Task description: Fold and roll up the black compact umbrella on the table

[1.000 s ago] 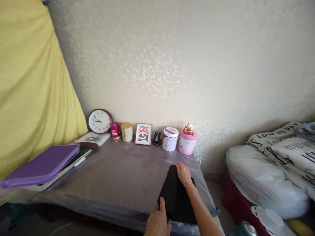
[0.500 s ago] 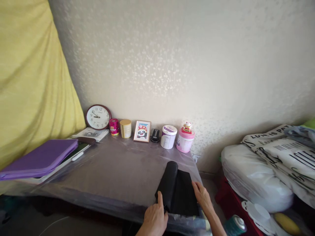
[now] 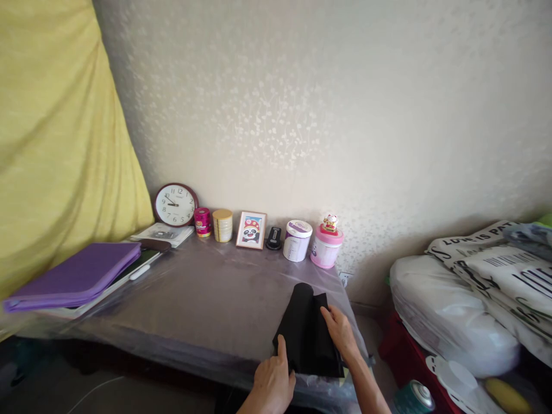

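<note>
A black folded cloth-like item [image 3: 297, 328] lies at the table's front right corner, its left part a thick rounded fold, its right part a flatter flap. My left hand [image 3: 275, 376] grips its near left edge, index finger stretched along the fold and thumb at the near end. My right hand [image 3: 338, 330] pinches the outer edge of the right flap, which is partly lifted and bent inward. The underside of the item is hidden.
Along the wall stand a clock [image 3: 176, 204], a picture frame [image 3: 250, 230], a white tub [image 3: 296, 241] and a pink tub [image 3: 326, 247]. A purple folder [image 3: 77, 276] lies left. Right of the table are a spray can [image 3: 414, 397] and a white bag [image 3: 448, 316].
My right hand has moved left and slightly up, bringing the right flap inward toward the rounded fold. My left hand stays at the near left edge. The view has shifted slightly.
</note>
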Demonstrator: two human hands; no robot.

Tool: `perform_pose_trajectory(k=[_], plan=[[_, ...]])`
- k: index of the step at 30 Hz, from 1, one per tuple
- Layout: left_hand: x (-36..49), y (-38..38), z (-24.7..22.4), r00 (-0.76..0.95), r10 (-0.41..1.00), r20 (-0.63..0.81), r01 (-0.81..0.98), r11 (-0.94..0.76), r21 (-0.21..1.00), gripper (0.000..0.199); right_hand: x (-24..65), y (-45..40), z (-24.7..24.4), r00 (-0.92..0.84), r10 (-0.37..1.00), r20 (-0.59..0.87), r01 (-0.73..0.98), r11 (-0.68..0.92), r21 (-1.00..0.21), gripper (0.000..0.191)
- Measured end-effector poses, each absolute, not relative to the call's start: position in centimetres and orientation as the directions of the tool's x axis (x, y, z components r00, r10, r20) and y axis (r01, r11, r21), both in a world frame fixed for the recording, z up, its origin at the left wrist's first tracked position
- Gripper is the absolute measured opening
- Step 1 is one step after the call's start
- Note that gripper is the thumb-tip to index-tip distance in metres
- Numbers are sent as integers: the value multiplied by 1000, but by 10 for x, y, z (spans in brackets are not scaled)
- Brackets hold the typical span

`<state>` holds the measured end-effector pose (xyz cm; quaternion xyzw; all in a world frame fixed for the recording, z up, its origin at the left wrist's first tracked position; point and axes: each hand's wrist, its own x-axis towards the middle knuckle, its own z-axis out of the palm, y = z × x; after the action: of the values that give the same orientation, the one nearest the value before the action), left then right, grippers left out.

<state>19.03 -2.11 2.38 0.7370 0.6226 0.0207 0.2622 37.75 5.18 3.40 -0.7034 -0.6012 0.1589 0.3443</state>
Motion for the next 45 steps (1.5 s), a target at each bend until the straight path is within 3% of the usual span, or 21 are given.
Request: perform_pose_trajectory(k=[10, 19, 26, 31, 35, 41, 45], plan=[[196, -15, 17, 199, 930, -308, 921, -71, 382, 70, 332, 83, 33, 193, 970, 150, 694, -27, -719, 38], [194, -15, 21, 210, 924, -320, 912, -67, 404, 68, 307, 91, 26, 133, 989, 60, 788, -68, -613, 29], [188, -17, 24, 214, 933, -288, 903, -76, 422, 63, 300, 82, 31, -62, 998, 25, 758, 64, -649, 19], [179, -24, 24, 176, 948, -265, 909, -53, 412, 64, 301, 79, 32, -114, 993, 40, 795, 115, -596, 18], [177, -25, 25, 169, 972, -162, 920, -97, 379, 62, 302, 77, 34, -124, 991, 55, 813, 133, -567, 20], [189, -16, 2, 289, 949, 125, 871, -315, 377, 71, 299, 75, 35, -113, 990, 82, 838, 139, -527, 20], [192, -11, -16, 314, 943, 109, 855, -331, 400, 72, 301, 63, 31, -163, 966, 201, 796, 249, -551, 23]])
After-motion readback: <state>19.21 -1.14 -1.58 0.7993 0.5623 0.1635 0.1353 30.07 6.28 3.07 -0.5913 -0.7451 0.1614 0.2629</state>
